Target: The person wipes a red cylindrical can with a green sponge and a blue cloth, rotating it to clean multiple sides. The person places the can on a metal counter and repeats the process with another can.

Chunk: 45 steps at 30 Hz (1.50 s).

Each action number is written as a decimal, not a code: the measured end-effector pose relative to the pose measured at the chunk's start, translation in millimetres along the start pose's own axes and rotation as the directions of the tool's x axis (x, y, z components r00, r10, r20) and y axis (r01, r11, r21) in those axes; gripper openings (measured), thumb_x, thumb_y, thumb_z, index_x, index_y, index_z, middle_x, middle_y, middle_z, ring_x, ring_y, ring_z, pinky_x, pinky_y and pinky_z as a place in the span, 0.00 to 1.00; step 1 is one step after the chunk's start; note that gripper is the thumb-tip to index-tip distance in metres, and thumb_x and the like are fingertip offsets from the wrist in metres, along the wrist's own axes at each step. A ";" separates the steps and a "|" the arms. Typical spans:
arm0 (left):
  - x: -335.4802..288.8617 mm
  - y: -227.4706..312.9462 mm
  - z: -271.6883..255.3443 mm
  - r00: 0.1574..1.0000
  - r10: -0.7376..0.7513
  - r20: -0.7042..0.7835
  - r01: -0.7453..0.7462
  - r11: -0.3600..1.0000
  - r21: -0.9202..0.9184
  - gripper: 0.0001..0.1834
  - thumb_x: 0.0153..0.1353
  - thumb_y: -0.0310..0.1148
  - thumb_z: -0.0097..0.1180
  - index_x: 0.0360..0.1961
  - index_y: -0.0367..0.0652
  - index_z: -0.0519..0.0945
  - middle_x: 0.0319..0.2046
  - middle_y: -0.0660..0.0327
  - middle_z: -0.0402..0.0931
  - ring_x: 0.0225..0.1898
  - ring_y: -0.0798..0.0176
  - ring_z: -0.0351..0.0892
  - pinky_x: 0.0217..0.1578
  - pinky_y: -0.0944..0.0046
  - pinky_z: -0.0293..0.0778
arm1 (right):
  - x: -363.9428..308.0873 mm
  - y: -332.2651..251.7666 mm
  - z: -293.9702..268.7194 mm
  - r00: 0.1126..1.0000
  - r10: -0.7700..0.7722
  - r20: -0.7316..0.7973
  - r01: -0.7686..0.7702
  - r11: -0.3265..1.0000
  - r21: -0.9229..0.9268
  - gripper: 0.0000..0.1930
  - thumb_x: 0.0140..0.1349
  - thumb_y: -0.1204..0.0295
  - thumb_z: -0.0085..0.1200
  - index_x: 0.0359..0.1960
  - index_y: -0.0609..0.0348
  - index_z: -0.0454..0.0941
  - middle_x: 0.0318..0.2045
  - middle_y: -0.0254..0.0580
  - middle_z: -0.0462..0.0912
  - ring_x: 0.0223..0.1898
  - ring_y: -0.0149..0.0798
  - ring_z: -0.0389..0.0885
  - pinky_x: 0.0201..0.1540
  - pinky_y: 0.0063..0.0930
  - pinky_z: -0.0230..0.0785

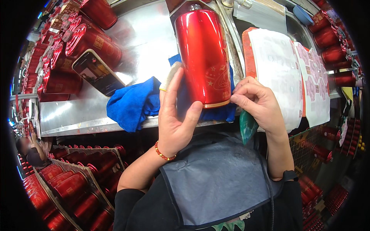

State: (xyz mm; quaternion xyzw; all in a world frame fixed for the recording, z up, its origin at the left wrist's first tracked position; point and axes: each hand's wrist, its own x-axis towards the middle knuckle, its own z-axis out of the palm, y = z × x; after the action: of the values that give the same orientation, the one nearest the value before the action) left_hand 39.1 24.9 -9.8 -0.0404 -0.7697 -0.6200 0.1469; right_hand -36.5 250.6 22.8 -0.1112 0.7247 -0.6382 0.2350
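A glossy red bottle (200,54) with gold star patterns and a gold base ring lies on a blue cloth (227,114), its base toward me. My left hand (175,111) rests along its left side, fingers stretched out and thumb apart near the base. A pale sleeve covers one fingertip. At the bottle's lower right edge, the thumb and fingers of my right hand (258,102) are pinched together; anything between the tips is too small to make out. A green translucent pointed scraper (248,127) sticks out below that hand, apparently held in the curled fingers.
Sticker sheets (275,77) lie on the right. Left of the bottle are a crumpled blue cloth (135,102), a phone (98,73) and several red bottles (92,44) on the metal table (146,34). Crates of red bottles (73,184) stand below left. A blue bowl (303,15) is far right.
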 end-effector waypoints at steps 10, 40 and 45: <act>-3.0 -1.3 5.1 0.999 -0.049 -0.017 0.048 0.997 -0.058 0.40 0.67 0.29 0.61 0.77 0.34 0.57 0.74 0.46 0.56 0.75 0.51 0.57 0.73 0.56 0.54 | 1.4 3.9 -0.1 1.000 -0.013 0.003 0.013 1.000 0.015 0.07 0.66 0.73 0.66 0.32 0.63 0.84 0.35 0.28 0.75 0.31 0.19 0.70 0.34 0.16 0.63; -16.9 10.5 -27.8 0.635 0.688 0.351 -0.720 0.362 0.592 0.13 0.68 0.23 0.57 0.51 0.32 0.85 0.54 0.49 0.83 0.50 0.49 0.84 0.51 0.55 0.80 | 28.4 32.6 12.8 0.985 -0.172 0.006 0.170 0.972 -0.159 0.20 0.57 0.56 0.72 0.29 0.64 0.83 0.31 0.47 0.81 0.37 0.43 0.81 0.39 0.36 0.72; -24.1 9.1 -32.1 0.663 0.692 0.285 -0.686 0.411 0.600 0.14 0.68 0.24 0.57 0.52 0.31 0.84 0.52 0.46 0.84 0.49 0.45 0.84 0.52 0.50 0.79 | 26.2 25.0 13.6 0.981 -0.192 0.002 0.190 0.966 -0.174 0.20 0.57 0.56 0.71 0.27 0.64 0.85 0.25 0.45 0.83 0.30 0.41 0.82 0.35 0.35 0.71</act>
State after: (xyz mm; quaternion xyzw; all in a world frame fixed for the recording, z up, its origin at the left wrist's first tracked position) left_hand 69.9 -1.1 -1.9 -0.2951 -0.8496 -0.1870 0.3952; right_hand -49.1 230.7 -7.9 -0.1959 0.7651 -0.5930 0.1567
